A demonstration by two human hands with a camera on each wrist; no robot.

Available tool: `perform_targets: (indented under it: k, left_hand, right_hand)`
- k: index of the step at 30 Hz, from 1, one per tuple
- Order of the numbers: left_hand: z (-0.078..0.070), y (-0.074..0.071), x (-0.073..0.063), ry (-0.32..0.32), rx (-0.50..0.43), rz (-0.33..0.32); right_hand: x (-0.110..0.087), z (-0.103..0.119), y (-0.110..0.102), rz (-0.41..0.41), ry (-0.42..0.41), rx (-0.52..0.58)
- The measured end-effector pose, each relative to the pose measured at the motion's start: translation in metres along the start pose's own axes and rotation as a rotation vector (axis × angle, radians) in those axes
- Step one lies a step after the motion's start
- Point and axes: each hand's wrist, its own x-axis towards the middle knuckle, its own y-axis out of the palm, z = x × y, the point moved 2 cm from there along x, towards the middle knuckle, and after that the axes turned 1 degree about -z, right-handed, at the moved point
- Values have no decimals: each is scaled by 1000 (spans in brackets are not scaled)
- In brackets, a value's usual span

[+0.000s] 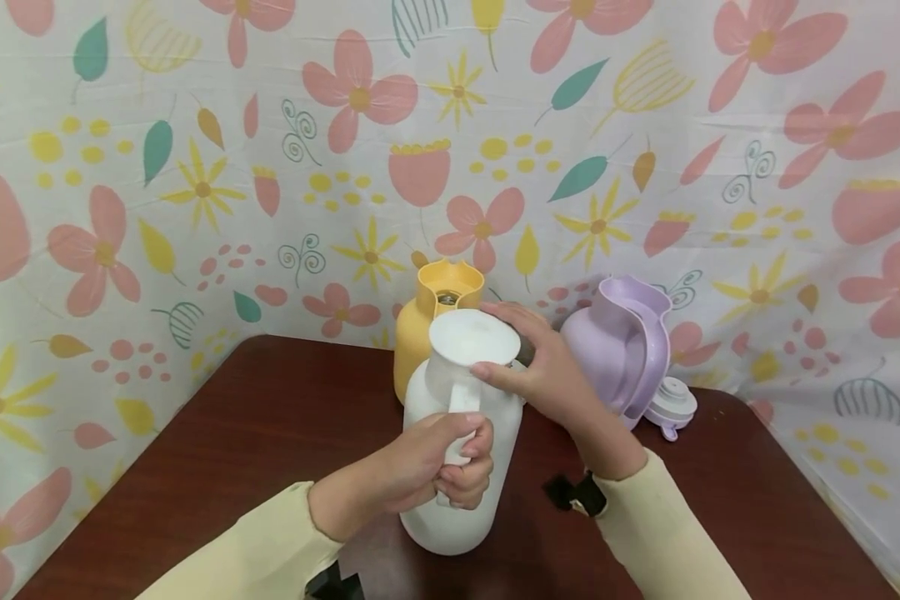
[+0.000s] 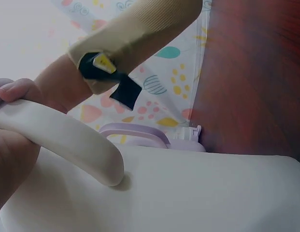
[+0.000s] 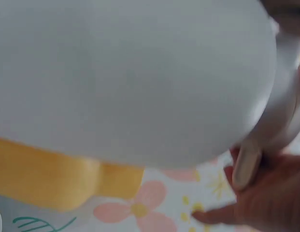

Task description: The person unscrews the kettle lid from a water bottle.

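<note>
A white thermos jug (image 1: 456,521) stands at the middle of the table, its handle (image 1: 465,398) towards me. My left hand (image 1: 437,462) grips that handle with fingers curled round it. In the left wrist view the curved handle (image 2: 72,137) passes through the fingers. On top sits a round, flat white lid (image 1: 474,337). My right hand (image 1: 555,375) holds the lid from the right, thumb at the near edge and fingers at the far side. The jug's body (image 3: 140,87) fills most of the right wrist view, with part of the right hand (image 3: 275,193) at its lower right.
Close behind the white jug is a yellow jug (image 1: 412,342) with its top uncovered. A lilac jug (image 1: 596,350) stands to the right, beside a white and lilac stopper (image 1: 673,402) on the dark brown table (image 1: 285,417). A flowered curtain (image 1: 360,192) hangs behind.
</note>
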Motion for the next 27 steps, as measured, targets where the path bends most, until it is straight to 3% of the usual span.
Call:
perform_targets:
  k: [7,15,19,27]
  left_hand:
    - [1,-1,-1,10,3,13]
    - [1,1,-1,2,10,-18]
    - [2,2,0,-7,5,-18]
    - [1,3,2,4,9,-21]
  right_hand:
    - [26,-21,-13,413,-147,284]
    - [53,-38,-17,710,-278,424]
    - [60,-40,-19,787,-277,408]
    - [61,-40,-20,808,-315,363]
